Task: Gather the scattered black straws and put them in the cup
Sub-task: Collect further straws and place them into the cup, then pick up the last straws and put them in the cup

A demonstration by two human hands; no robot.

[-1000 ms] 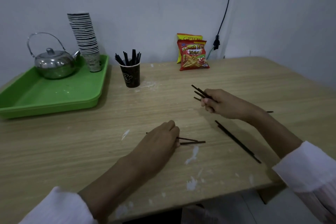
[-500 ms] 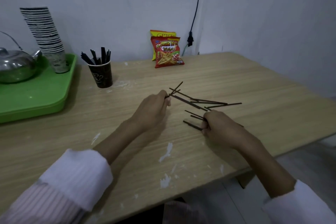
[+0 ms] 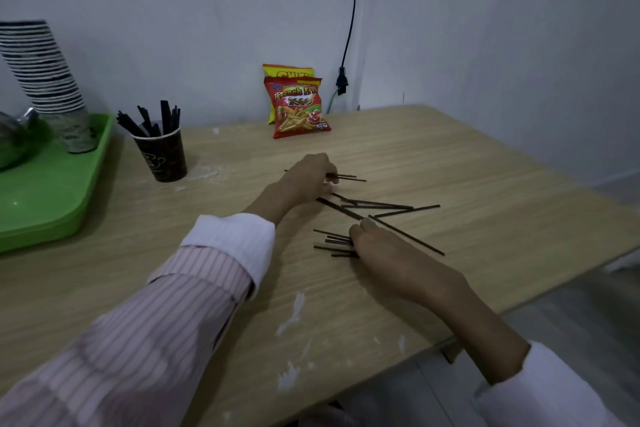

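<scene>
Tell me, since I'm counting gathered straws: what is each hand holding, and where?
Left hand: thin straws by one end. Right hand: a bundle near its end.

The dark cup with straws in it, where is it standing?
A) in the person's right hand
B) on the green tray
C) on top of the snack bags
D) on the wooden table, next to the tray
D: the dark cup stands upright on the bare wooden table, just right of the green tray and not on it, while both hands are busy with the loose straws farther right.
</scene>
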